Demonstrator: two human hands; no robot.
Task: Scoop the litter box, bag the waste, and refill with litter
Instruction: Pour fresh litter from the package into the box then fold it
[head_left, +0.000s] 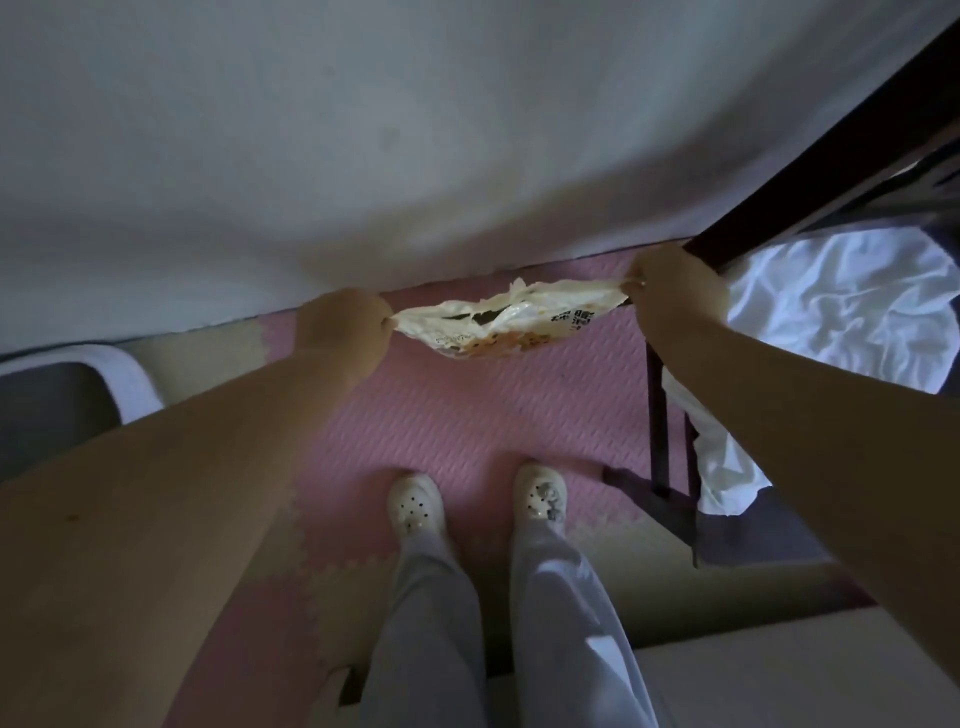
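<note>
A pale yellow plastic bag (506, 319) with dark printing is stretched flat between my hands above the floor. My left hand (340, 327) pinches its left end. At the right end, my right hand (675, 291) pinches the other corner. The bag's mouth shows a narrow dark gap along the top. What is inside the bag is hidden. No litter box shows clearly in view.
I stand on pink and beige foam floor mats (467, 415), my feet in white clogs (418, 506). A white wall (415, 130) is just ahead. A dark frame (670, 441) with white cloth (841, 312) stands at the right. A grey, white-rimmed object (67, 395) sits at the left.
</note>
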